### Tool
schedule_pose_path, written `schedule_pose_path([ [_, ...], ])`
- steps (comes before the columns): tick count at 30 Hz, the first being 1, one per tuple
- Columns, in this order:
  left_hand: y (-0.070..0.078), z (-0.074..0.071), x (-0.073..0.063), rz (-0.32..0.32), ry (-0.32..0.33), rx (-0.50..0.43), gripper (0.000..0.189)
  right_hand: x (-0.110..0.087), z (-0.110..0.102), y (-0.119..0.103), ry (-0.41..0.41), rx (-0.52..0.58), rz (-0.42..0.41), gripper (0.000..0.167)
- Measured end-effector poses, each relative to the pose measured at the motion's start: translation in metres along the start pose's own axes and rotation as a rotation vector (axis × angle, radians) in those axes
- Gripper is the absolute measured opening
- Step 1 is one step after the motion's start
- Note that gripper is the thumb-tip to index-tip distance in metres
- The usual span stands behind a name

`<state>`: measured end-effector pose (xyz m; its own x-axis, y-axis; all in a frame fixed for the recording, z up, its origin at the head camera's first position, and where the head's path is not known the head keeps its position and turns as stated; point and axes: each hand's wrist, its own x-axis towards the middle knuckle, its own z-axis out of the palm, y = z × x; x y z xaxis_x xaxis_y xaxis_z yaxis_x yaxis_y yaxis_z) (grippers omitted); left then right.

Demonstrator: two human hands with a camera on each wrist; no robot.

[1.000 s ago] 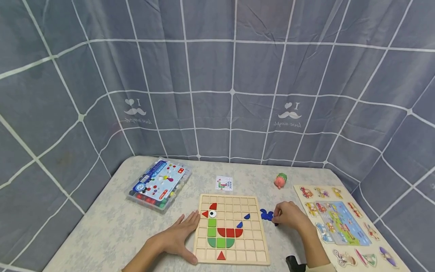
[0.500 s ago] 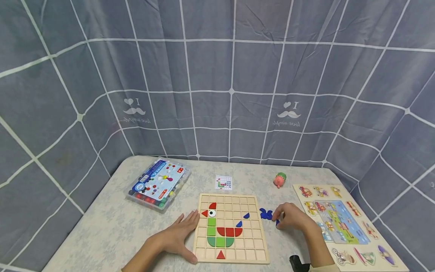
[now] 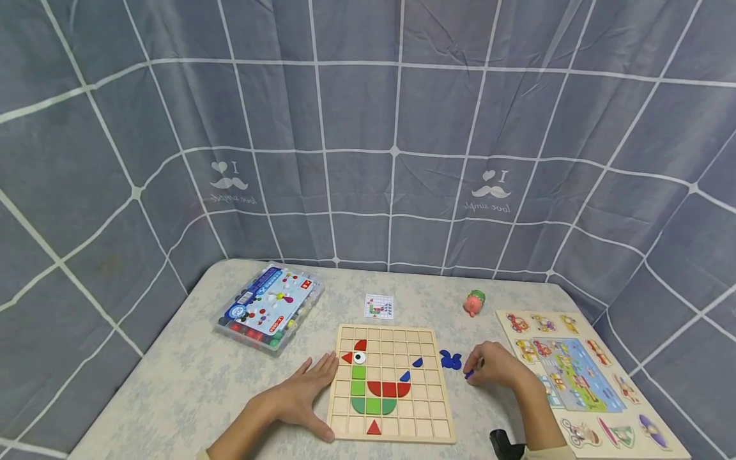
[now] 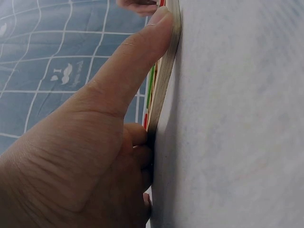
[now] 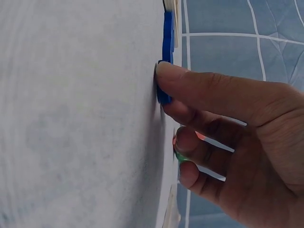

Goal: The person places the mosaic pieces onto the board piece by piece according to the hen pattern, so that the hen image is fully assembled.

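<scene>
A wooden grid board [image 3: 428, 418] lies on the table, with red, green and blue pieces and a round eye piece forming a bird shape in its cells. My left hand [image 3: 301, 399] rests along the board's left edge, fingers spread; in the left wrist view the thumb [image 4: 135, 61] touches the edge. To the right of the board my right hand [image 3: 496, 365] pinches a blue puzzle piece [image 5: 164, 90] between thumb and forefinger, low over the tabletop. Several more blue pieces [image 3: 451, 360] lie between that hand and the board.
Behind the board lies a small pattern card [image 3: 379, 306]. A clear plastic case [image 3: 270, 310] of coloured parts stands at the back left. A pink and green toy [image 3: 474, 303] sits at the back right, near a wooden picture puzzle [image 3: 581, 377]. A black object [image 3: 505, 445] is by the right forearm.
My right hand has shifted slightly right, drawing one blue piece away from the small cluster. The left hand has stayed at the board's edge.
</scene>
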<state>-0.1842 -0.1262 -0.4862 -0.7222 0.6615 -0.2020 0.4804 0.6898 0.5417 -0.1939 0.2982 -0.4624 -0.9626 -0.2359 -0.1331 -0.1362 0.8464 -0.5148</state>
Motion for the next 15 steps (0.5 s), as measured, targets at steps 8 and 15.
schedule_pose_path([
  [8,0.001,-0.001,0.000,-0.006,-0.006,-0.001,0.129,0.000,-0.003,-0.006,0.022,0.004,0.009,0.013],
  [15,0.001,-0.001,0.001,-0.010,-0.011,-0.003,0.129,0.005,-0.001,-0.030,0.045,-0.019,-0.095,0.013],
])
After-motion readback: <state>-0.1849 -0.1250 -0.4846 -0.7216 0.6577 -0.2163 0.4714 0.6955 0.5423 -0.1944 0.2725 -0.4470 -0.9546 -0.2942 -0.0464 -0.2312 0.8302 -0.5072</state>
